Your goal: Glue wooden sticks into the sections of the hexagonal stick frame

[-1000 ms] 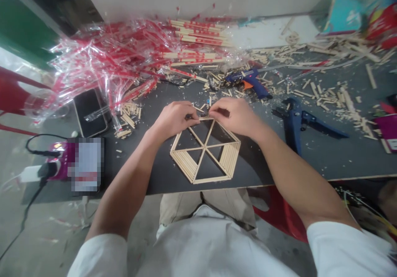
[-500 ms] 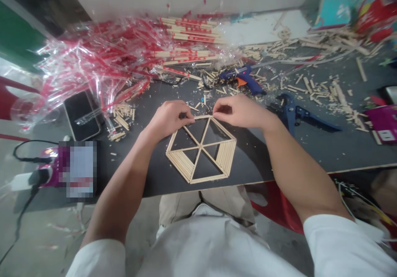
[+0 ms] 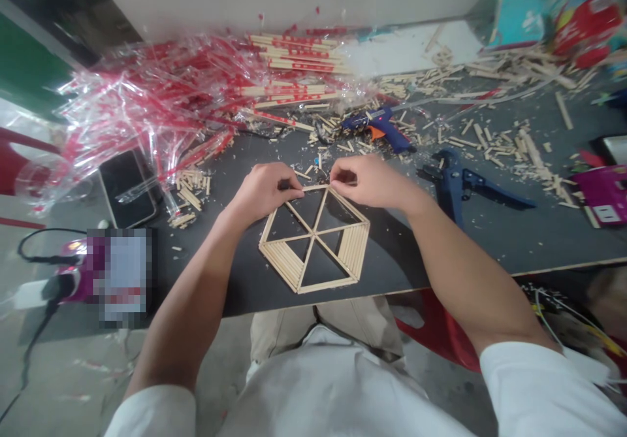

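Observation:
A hexagonal frame of thin wooden sticks (image 3: 289, 236) lies flat on the dark table, with spokes crossing at its middle. Two of its wedges, lower left and right, are partly filled with rows of sticks. Along the frame's far edge lies a short wooden stick (image 3: 316, 188). My left hand (image 3: 268, 190) pinches its left end between thumb and fingertips. At the far right corner, the closed fingertips of my right hand (image 3: 367, 179) meet the stick's other end.
Beyond my hands are a blue glue gun (image 3: 379, 125), scattered stick offcuts, and plastic wrappers (image 3: 147, 97) with packed chopsticks (image 3: 298, 55). Blue cutters (image 3: 455, 182) lie to the right. A phone (image 3: 127, 189) and a purple power strip (image 3: 88, 264) with plugs are on the left.
The camera view has shifted slightly. Both hands stay at the far edge of the frame, with fingertips still closed at the short stick.

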`<action>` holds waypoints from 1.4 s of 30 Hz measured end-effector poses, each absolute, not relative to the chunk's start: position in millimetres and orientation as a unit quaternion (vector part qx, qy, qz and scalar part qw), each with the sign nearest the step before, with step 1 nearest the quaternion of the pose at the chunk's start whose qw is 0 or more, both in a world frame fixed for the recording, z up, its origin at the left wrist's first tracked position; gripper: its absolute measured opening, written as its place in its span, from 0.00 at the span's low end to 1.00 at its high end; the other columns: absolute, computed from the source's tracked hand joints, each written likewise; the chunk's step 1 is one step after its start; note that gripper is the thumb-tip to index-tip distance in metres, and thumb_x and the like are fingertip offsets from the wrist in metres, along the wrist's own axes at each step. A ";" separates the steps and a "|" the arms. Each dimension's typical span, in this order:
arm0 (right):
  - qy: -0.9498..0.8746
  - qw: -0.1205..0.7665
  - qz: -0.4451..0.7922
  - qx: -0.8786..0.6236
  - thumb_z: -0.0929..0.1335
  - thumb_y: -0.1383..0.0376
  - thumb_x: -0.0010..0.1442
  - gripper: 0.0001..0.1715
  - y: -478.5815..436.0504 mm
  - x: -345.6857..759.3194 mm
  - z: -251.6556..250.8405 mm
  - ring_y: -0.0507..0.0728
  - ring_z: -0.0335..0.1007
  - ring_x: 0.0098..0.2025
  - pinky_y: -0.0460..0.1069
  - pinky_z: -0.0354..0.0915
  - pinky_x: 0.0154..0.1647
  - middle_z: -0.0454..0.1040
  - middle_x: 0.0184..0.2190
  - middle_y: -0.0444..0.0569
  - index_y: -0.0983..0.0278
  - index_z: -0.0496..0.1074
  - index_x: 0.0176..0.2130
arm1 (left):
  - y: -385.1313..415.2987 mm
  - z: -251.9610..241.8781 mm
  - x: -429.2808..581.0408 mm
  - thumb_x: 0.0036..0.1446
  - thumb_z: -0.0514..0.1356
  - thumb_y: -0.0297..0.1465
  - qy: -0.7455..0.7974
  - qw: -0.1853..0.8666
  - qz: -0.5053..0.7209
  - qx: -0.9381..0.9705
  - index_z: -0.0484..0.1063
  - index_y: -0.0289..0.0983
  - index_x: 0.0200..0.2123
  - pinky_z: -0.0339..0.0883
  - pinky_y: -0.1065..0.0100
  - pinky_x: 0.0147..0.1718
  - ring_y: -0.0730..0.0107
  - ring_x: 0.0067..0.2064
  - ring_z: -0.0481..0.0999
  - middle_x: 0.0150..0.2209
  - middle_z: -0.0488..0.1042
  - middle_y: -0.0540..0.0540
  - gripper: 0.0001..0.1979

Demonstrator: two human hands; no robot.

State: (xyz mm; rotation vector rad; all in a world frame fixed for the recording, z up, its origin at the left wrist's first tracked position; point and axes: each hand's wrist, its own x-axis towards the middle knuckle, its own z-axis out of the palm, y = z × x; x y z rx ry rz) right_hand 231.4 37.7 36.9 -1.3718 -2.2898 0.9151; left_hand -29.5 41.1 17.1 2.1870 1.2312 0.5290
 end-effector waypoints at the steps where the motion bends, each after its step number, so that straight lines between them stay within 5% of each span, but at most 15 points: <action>1: -0.801 0.162 0.315 -0.483 0.68 0.65 0.58 0.04 37.0 229.9 36.7 0.56 0.74 0.31 0.52 0.65 0.36 0.79 0.29 0.48 0.62 0.74 0.32 | 41.0 17.0 -29.4 0.59 0.70 0.34 0.461 0.285 0.197 0.817 0.83 0.39 0.34 0.66 0.66 0.36 0.68 0.35 0.78 0.36 0.83 0.47 0.05; 27: -0.797 0.192 0.307 -0.484 0.69 0.68 0.55 0.04 32.5 222.5 29.9 0.57 0.74 0.32 0.52 0.64 0.38 0.78 0.28 0.48 0.61 0.70 0.29 | 40.8 18.9 -28.0 0.57 0.70 0.33 0.463 0.282 0.197 0.817 0.83 0.37 0.32 0.65 0.67 0.35 0.68 0.35 0.76 0.35 0.82 0.46 0.05; 42: -0.722 0.244 0.235 -0.603 0.72 0.68 0.57 0.03 21.3 201.1 21.7 0.60 0.77 0.37 0.56 0.67 0.45 0.82 0.32 0.49 0.62 0.78 0.31 | 42.5 19.8 -29.2 0.57 0.70 0.31 0.492 0.263 0.192 0.807 0.83 0.38 0.32 0.65 0.66 0.37 0.68 0.34 0.75 0.35 0.81 0.46 0.03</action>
